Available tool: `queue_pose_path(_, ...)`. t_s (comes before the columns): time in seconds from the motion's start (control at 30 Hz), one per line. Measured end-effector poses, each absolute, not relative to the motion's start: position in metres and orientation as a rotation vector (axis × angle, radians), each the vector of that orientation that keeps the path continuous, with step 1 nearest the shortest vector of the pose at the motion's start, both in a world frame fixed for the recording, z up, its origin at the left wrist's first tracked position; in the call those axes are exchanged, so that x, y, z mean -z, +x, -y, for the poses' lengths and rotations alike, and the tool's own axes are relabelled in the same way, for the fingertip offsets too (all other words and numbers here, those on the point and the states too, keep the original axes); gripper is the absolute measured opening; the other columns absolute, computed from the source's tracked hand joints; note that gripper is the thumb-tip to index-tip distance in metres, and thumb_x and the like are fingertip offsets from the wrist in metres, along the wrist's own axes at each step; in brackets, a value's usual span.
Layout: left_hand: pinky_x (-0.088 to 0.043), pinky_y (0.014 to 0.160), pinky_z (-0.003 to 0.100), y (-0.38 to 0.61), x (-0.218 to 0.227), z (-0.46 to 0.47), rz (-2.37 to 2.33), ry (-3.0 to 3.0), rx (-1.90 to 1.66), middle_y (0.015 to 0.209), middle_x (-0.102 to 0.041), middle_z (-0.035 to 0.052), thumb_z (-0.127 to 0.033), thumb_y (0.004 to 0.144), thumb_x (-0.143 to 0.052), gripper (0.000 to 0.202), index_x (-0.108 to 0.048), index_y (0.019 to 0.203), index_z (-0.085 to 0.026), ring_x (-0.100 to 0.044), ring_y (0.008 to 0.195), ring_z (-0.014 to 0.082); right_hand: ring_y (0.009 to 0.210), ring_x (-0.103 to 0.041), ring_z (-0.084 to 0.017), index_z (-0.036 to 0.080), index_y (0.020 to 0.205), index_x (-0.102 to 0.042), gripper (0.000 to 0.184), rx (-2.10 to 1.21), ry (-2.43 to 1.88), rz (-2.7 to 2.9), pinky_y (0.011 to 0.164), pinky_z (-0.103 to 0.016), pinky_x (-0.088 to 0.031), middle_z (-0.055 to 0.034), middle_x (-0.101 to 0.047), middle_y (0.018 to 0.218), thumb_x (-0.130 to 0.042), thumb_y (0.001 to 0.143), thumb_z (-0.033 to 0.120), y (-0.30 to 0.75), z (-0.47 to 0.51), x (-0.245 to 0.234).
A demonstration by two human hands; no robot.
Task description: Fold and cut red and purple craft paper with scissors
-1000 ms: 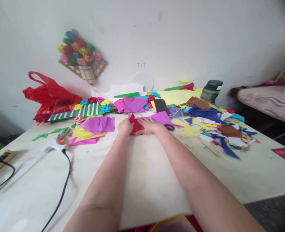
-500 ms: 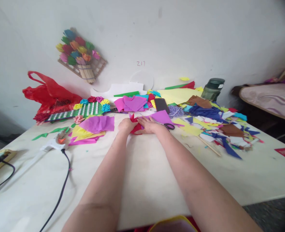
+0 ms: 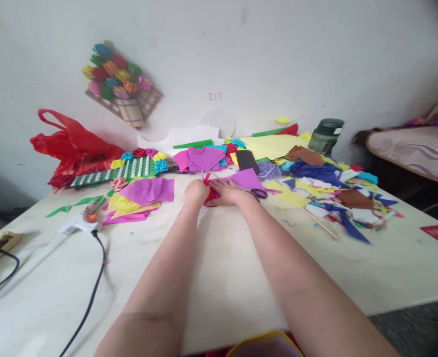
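A piece of red crepe paper (image 3: 210, 197) lies on the white table (image 3: 226, 277) between my two hands. My left hand (image 3: 196, 192) is closed on its left part, with the fingertips partly hidden. Stretched fingers of my right hand (image 3: 224, 192) rest flat over the paper's right part. A purple paper sheet (image 3: 247, 179) lies just beyond my right hand. Dark-handled scissors (image 3: 258, 193) sit beside that hand, their blades partly covered.
On the left are stacked purple and yellow papers (image 3: 148, 192), a glue gun (image 3: 81, 221) with a black cord, and a red bag (image 3: 70, 139). A phone (image 3: 246, 160), purple yarn (image 3: 268, 170), a stick (image 3: 320, 223), coloured scraps (image 3: 353, 201) and a green bottle (image 3: 326, 136) are at right.
My left hand has come slightly right, closer to my right hand, and less of the red paper shows between them. My right hand stays flat in place.
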State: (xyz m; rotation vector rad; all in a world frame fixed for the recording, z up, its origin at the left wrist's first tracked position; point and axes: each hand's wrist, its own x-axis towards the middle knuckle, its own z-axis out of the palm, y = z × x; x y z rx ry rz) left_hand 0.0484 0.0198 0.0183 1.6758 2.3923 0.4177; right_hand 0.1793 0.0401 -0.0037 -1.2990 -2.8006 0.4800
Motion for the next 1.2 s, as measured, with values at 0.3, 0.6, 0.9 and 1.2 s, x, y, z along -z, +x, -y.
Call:
queue_pose_path(0.3, -0.045, 0.082, 0.037, 0.0572, -0.0129, -0.0159, -2.39, 1.711, -0.412, 0.112, -0.061, 0.0192, -0.038, 0.083, -0.041, 0.042, -0.06, 0.11, -0.012, -0.059, 0.102, 0.029, 0.138, 0.004, -0.026, 0.02, 0.145, -0.006, 0.094, -0.441, -1.289, 2.802, 0.109, -0.047, 0.004, -0.0039, -0.004, 0.152, -0.039, 0.072, 0.069, 0.1777, -0.0423, 0.0054)
queue_pose_path(0.6, -0.046, 0.079, 0.034, 0.0513, -0.0117, -0.0193, -2.355, 1.719, -0.349, 0.111, -0.062, 0.0174, -0.044, 0.078, -0.047, 0.043, -0.061, 0.108, -0.016, -0.059, 0.102, 0.0275, 0.138, 0.002, -0.027, 0.02, 0.145, -0.005, 0.097, -0.444, -1.267, 2.772, 0.109, -0.047, 0.003, -0.0053, -0.006, 0.152, -0.04, 0.071, 0.072, 0.1785, -0.0425, 0.0062)
queue_pose_path(0.9, -0.046, 0.08, 0.033, 0.0531, -0.0106, -0.0198, -2.412, 1.688, -0.327, 0.111, -0.062, 0.0171, -0.044, 0.077, -0.052, 0.042, -0.062, 0.107, -0.016, -0.058, 0.103, 0.028, 0.138, 0.002, -0.027, 0.019, 0.145, -0.008, 0.095, -0.435, -1.272, 2.786, 0.109, -0.048, 0.004, -0.0061, -0.005, 0.152, -0.041, 0.072, 0.069, 0.1777, -0.0409, 0.0043)
queue_pose_path(1.2, -0.045, 0.081, 0.033, 0.0505, -0.0164, -0.019, -2.326, 1.761, -0.227, 0.111, -0.062, 0.0164, -0.048, 0.076, -0.048, 0.048, -0.062, 0.108, -0.015, -0.058, 0.103, 0.028, 0.138, 0.001, -0.027, 0.019, 0.145, -0.01, 0.099, -0.452, -1.274, 2.757, 0.109, -0.045, 0.005, -0.0084, -0.007, 0.151, -0.044, 0.069, 0.072, 0.1799, -0.0413, 0.0044)
